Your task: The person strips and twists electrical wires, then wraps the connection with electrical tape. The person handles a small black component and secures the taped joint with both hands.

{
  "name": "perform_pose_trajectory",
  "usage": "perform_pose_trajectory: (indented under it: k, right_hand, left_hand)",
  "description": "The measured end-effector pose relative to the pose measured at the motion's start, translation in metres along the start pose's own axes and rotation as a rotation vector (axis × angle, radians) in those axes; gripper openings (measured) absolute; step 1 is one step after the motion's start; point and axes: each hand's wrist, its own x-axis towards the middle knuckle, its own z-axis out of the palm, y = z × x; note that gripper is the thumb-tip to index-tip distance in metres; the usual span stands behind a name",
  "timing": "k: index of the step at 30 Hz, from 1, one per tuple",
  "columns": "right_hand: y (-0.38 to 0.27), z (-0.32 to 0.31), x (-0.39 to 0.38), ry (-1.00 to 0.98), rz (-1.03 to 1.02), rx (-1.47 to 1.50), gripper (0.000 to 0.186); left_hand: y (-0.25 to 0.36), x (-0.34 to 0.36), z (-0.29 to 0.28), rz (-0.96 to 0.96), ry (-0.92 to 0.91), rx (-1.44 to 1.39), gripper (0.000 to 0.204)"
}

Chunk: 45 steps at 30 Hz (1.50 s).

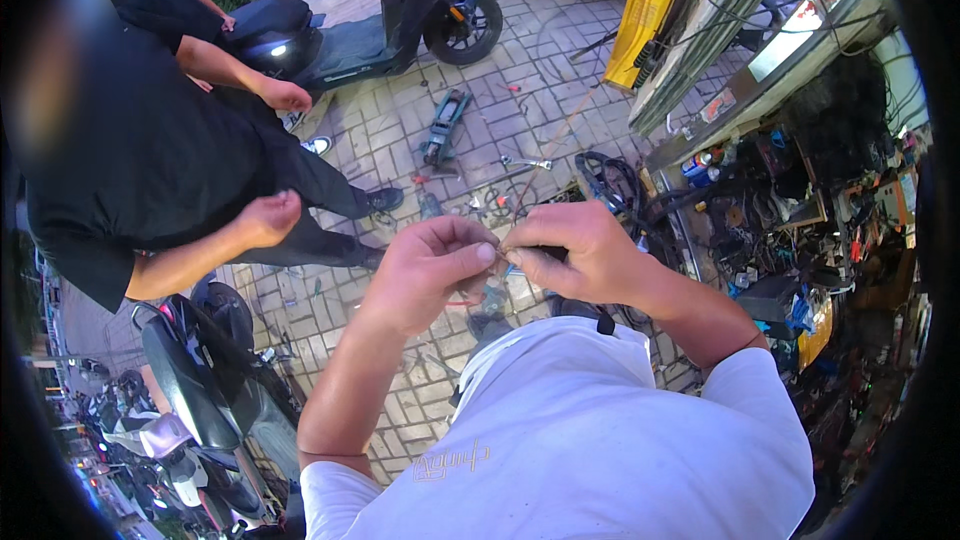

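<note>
My left hand [435, 265] and my right hand [580, 255] meet in front of my chest, fingertips almost touching. Both are closed in a pinch, thumb against forefinger, on what looks like the end of a thin wire. A thin brownish wire [553, 136] runs from the yellow post down toward my fingers. The fingertips cover most of what they hold. A small blue bit shows under the right thumb, and a reddish strand passes below the left hand.
On the brick paving lie a green floor jack [443, 128], a wrench [526, 162] and a coiled black cable [610, 185]. A person in black [150, 160] stands at left. Scooters [400, 25] are parked around; a cluttered heap of parts [800, 210] fills the right, beside a yellow post [648, 10].
</note>
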Motion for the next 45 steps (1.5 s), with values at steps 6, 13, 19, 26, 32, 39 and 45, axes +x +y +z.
perform_pose_trajectory:
  k: [6,13,19,26,32,39,45]
  right_hand:
    - [0.006,-0.002,-0.005,-0.084,0.327,0.349,0.016]
    - [0.009,0.003,-0.007,-0.078,0.413,0.436,0.017]
    - [-0.003,-0.006,-0.011,-0.083,0.532,0.380,0.021]
    - [-0.001,0.002,-0.018,-0.001,0.158,0.082,0.024]
    - [-0.004,0.008,-0.031,-0.081,0.028,-0.159,0.033]
    - [-0.003,-0.009,-0.032,-0.213,0.068,-0.131,0.036]
    - [-0.005,-0.010,-0.033,-0.169,0.120,-0.051,0.034]
  left_hand:
    - [-0.008,-0.005,0.008,0.150,0.077,0.220,0.016]
    - [-0.015,-0.004,0.013,0.220,0.142,0.326,0.017]
    - [-0.025,0.000,0.017,0.366,0.268,0.318,0.017]
    - [-0.021,-0.006,0.024,0.310,0.303,0.364,0.014]
    - [-0.027,-0.004,0.014,0.173,0.186,0.313,0.015]
    - [-0.023,-0.003,0.009,0.026,0.010,-0.011,0.017]
    - [-0.026,-0.003,0.014,0.106,0.007,0.078,0.020]
